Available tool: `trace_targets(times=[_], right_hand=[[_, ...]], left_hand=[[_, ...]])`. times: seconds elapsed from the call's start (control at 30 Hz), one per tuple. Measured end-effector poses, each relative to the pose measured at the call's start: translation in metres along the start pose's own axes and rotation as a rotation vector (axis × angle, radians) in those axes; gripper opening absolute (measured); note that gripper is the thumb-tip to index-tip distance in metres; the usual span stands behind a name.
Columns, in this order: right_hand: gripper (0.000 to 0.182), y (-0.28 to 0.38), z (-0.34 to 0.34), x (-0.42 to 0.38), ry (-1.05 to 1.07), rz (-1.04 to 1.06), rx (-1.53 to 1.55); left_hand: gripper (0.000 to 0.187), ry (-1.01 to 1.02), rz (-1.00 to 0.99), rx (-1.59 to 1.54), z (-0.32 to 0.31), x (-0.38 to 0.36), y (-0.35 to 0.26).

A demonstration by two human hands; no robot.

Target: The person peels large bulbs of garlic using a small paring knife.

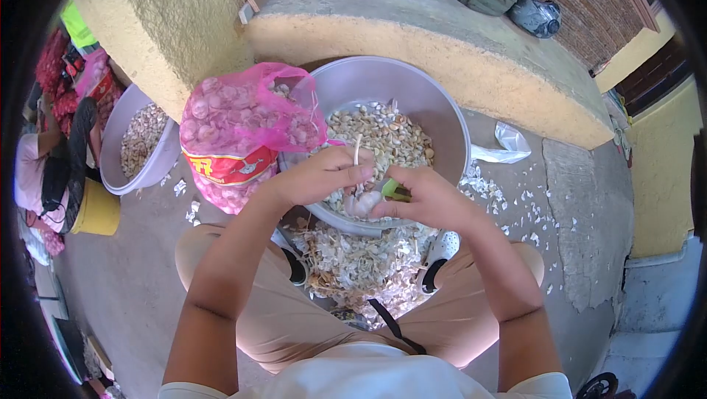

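Over the near rim of a large pale purple basin (449,115), a whitish garlic bulb (362,205) with a thin stalk is in my left hand (328,172), whose fingers are closed around the stalk. My right hand (434,196) is closed on a small green-handled tool, probably a knife (392,189), right beside the bulb; its blade cannot be made out. The right thumb touches the bulb. Loose garlic cloves (387,134) cover the basin's bottom. Leaning on the basin's left side is a pink mesh sack (221,123) full of garlic bulbs.
Papery garlic skins (361,259) are heaped between my feet, with scraps scattered on the floor to the right. A raised concrete ledge (427,53) runs behind the basin. At left, another person (55,156) sits by a second basin (163,145) of cloves and a yellow bucket (97,207).
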State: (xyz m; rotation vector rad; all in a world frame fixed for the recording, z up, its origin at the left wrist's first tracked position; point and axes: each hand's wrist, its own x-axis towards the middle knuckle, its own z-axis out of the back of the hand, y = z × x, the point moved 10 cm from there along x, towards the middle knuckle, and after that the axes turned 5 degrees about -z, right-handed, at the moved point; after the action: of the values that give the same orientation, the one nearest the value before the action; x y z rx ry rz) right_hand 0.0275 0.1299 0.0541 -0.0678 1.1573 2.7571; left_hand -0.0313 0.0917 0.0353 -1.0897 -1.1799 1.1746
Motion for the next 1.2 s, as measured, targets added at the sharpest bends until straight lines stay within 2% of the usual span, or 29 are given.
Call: trace_targets(times=[0.13, 0.33, 0.4, 0.5, 0.7, 1.2], right_hand=[[0.036, 0.002, -0.008, 0.002, 0.014, -0.030, -0.009], [0.037, 0.008, 0.006, 0.000, -0.099, -0.006, -0.116], [0.036, 0.004, 0.001, 0.001, -0.050, -0.019, -0.192], [0.035, 0.001, -0.003, 0.002, 0.006, -0.035, -0.237], [0.044, 0.000, -0.002, 0.003, 0.008, -0.002, -0.240], [0.048, -0.002, -0.008, 0.008, 0.064, -0.006, -0.249]], left_hand=[[0.032, -0.057, -0.078, 0.173, 0.008, 0.002, 0.004], [0.028, -0.034, -0.190, 0.334, 0.002, 0.007, -0.013], [0.028, -0.016, -0.211, 0.367, -0.001, 0.007, -0.019], [0.030, 0.067, -0.190, 0.371, -0.007, 0.009, -0.011], [0.033, 0.072, -0.273, 0.364, -0.010, 0.007, -0.016], [0.032, 0.091, -0.243, 0.325, -0.011, 0.006, -0.009]])
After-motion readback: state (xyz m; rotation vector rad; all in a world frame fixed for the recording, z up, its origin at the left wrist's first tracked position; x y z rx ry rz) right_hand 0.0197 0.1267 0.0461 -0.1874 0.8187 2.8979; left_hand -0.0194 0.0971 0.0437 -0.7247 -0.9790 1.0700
